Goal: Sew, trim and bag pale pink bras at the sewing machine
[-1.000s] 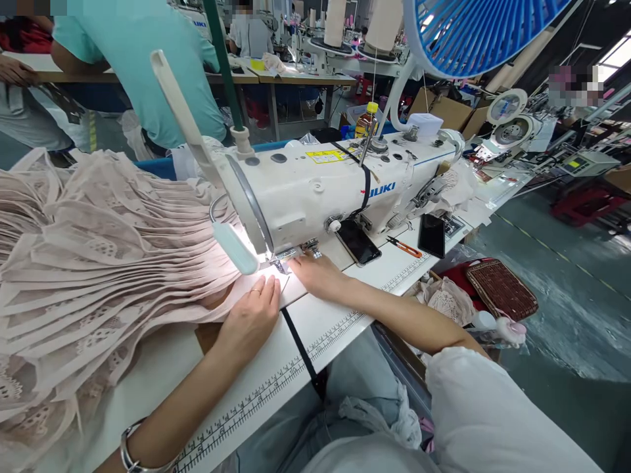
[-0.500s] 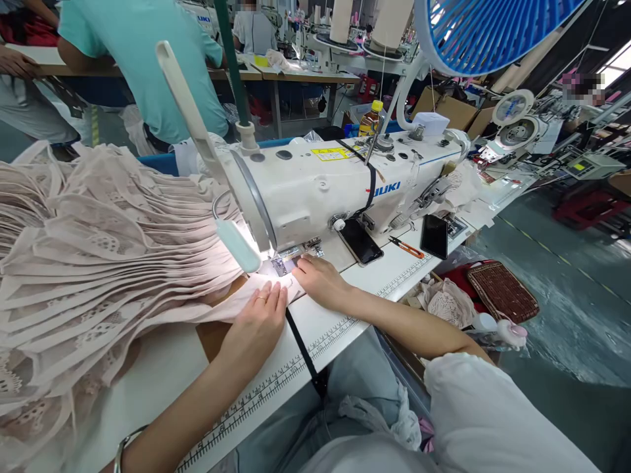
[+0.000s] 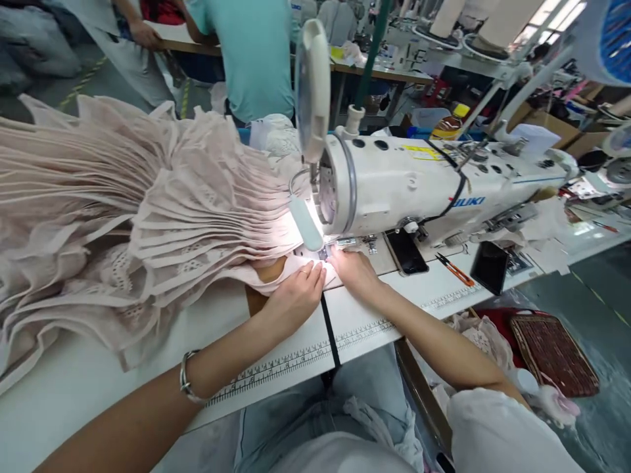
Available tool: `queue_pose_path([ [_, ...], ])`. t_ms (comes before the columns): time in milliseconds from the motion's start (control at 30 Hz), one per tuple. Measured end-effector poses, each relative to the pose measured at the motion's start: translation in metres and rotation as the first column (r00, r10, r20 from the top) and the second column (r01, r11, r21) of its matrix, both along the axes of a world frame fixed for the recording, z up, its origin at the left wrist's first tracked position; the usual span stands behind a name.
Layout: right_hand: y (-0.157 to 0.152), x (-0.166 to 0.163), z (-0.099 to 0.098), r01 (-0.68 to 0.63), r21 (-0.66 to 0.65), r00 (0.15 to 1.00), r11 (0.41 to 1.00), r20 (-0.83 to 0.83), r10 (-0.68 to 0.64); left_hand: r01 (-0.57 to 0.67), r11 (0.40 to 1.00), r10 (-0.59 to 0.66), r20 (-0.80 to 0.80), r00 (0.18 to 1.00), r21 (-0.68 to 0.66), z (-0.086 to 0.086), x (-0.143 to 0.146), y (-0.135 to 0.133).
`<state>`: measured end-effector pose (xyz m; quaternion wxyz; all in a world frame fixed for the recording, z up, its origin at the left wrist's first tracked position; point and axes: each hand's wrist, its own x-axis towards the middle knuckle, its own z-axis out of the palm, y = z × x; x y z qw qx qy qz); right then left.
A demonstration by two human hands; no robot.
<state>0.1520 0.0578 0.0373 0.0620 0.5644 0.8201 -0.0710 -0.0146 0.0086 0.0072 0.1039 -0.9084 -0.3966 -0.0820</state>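
Observation:
My left hand (image 3: pixel 296 295) lies flat, fingers together and stretched out, pressing the edge of a pale pink lace fabric piece (image 3: pixel 276 270) onto the table just left of the needle. My right hand (image 3: pixel 355 270) rests on the same edge right of the needle, fingertips at the presser foot (image 3: pixel 325 252) of the white sewing machine (image 3: pixel 424 187). A small lamp (image 3: pixel 305 222) lights the spot. A big stack of the same pink lace pieces (image 3: pixel 123 197) fans out to the left.
Two dark phones (image 3: pixel 406 251) (image 3: pixel 489 266) and orange thread snips (image 3: pixel 454 268) lie on the white table (image 3: pixel 98 368) right of the needle. A woven basket (image 3: pixel 555 355) and fabric scraps sit on the floor at right. A person in a teal shirt (image 3: pixel 256 56) stands behind.
My head swung right and closer, shifting the scene. Both hands drew closer together at the needle, with the pink fabric edge slid further under the presser foot.

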Motion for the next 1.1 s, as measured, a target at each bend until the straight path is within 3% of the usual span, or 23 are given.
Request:
queue_pose_path([
  [133, -0.011, -0.002, -0.011, 0.035, 0.088, 0.999, 0.995, -0.036, -0.032, -0.161, 0.980, 0.190, 0.297, 0.936, -0.117, -0.004, -0.007, 0.007],
  [233, -0.015, 0.001, -0.017, 0.079, 0.090, 0.994, 0.993, -0.078, -0.072, -0.110, 0.982, 0.168, 0.451, 0.876, -0.152, -0.005, -0.003, 0.002],
  [367, -0.015, 0.005, -0.021, 0.099, 0.084, 0.985, 0.992, -0.153, -0.085, -0.030, 0.999, 0.042, 0.299, 0.953, -0.044, -0.014, 0.007, -0.010],
  [500, -0.015, 0.006, -0.024, 0.086, 0.116, 0.977, 0.989, -0.205, -0.061, -0.046, 0.999, 0.043, 0.126, 0.991, 0.023, -0.019, 0.011, -0.014],
  [667, -0.014, 0.013, -0.019, 0.072, 0.062, 0.961, 0.996, -0.270, -0.053, -0.027, 0.990, 0.018, 0.067, 0.998, 0.141, -0.015, 0.010, -0.010],
  [767, -0.013, 0.028, -0.018, -0.096, 0.026, 0.887, 0.995, -0.452, 0.097, -0.015, 0.990, 0.009, 0.046, 0.999, 0.143, -0.012, 0.010, -0.007],
  [867, -0.013, 0.042, -0.023, -0.260, 0.211, 0.766, 0.942, -0.549, 0.334, -0.007, 0.990, -0.001, 0.057, 0.998, 0.142, -0.012, 0.010, -0.004],
  [967, -0.013, 0.045, -0.030, -0.302, 0.377, 0.738, 0.876, -0.490, 0.465, 0.000, 0.991, -0.015, 0.107, 0.994, 0.135, -0.014, 0.009, -0.003],
  [1100, -0.014, 0.035, -0.036, -0.313, 0.467, 0.781, 0.827, -0.368, 0.504, -0.049, 0.990, 0.023, 0.197, 0.980, 0.130, -0.014, 0.006, 0.000],
])
